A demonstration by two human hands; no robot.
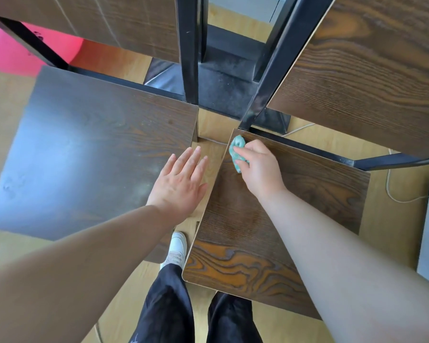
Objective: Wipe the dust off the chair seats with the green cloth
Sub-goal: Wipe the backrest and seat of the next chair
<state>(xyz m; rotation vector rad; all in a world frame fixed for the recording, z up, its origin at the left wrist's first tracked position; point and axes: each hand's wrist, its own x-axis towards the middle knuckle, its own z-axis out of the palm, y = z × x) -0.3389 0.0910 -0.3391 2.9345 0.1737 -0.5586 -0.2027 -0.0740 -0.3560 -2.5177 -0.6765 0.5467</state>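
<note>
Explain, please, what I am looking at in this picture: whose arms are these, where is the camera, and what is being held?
There is no machine here. A person works with bare hands, and the only camera sits on their head, looking forward and down, so you see roughly what they see, down to a white shoe. Two dark wooden chair seats stand side by side on a pale floor. The right hand holds a bunched green cloth on the far left corner of the right seat. The left hand is flat and open, holding nothing, over the gap beside the left seat.
</note>
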